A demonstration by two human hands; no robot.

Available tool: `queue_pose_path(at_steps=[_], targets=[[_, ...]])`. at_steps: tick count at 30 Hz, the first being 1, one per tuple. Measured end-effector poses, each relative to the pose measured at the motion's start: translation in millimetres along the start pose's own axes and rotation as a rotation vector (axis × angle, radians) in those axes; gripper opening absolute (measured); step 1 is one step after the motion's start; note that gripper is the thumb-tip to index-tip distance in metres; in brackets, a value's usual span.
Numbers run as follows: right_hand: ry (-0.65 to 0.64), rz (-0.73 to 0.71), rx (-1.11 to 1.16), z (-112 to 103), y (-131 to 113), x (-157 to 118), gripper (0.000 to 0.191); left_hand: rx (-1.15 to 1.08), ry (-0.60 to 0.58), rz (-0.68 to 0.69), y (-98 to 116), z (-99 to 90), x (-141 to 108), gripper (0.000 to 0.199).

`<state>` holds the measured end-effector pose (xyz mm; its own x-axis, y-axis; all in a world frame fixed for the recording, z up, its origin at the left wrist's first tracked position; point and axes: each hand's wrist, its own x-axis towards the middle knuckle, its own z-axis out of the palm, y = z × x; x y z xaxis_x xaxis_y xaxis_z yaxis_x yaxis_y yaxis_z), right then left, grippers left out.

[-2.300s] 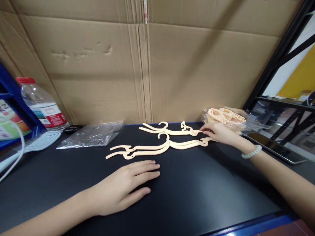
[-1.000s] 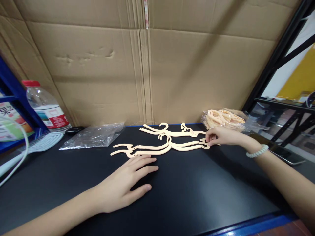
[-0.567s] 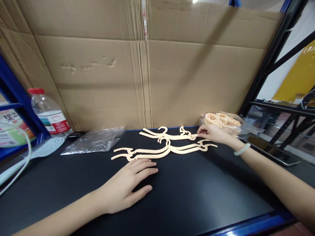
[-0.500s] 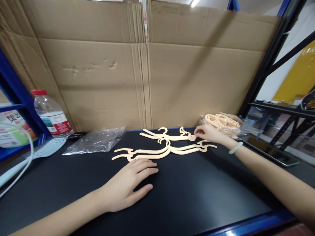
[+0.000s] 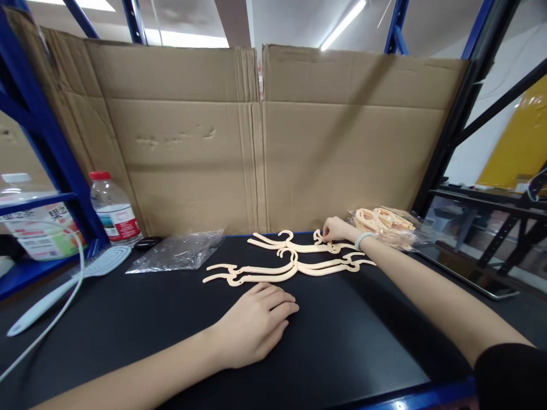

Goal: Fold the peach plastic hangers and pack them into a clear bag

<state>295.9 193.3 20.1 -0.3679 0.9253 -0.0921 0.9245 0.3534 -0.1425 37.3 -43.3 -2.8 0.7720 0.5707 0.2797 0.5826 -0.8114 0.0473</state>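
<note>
Two cream plastic folding clothes hangers (image 5: 265,278) lie nested on the black table, arms spread left and right and hooks toward the back. Behind them lies another cream folding hanger (image 5: 267,241), with its hook pointing to the back. My right hand (image 5: 339,229) reaches to this rear hanger's right end, its fingers closed in a pinch on the small curved end piece; the fingertips are partly hidden. My left hand (image 5: 256,322) rests palm down on the table in front of the nested hangers, fingers stretched and apart from them.
A clear bag of folded cream hangers (image 5: 384,225) sits at the right, near a tablet (image 5: 474,276). Toward the left are an empty plastic bag (image 5: 175,253), a red-capped bottle (image 5: 113,210), a hairbrush (image 5: 102,262) and a white cable (image 5: 64,304). Cardboard (image 5: 192,142) walls the back.
My right hand has shifted left over the rear hanger's end, whose outer tip now extends to the right. My left hand has drawn back from the nested hangers. The view has tilted up.
</note>
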Motion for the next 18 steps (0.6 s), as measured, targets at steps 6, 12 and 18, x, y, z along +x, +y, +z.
queue_pose_path(at_steps=[6,12,18], targets=[[0.024,0.092,0.078,-10,6,-6,0.031,-0.122,0.074,-0.065,-3,3.0,-3,0.029],[0.173,0.199,0.225,-12,15,-17,0.033,-0.158,0.091,-0.074,-2,1.7,-4,0.031],[0.328,0.121,0.510,-30,-2,-40,0.020,-0.310,0.128,-0.154,-3,2.2,-6,0.030]])
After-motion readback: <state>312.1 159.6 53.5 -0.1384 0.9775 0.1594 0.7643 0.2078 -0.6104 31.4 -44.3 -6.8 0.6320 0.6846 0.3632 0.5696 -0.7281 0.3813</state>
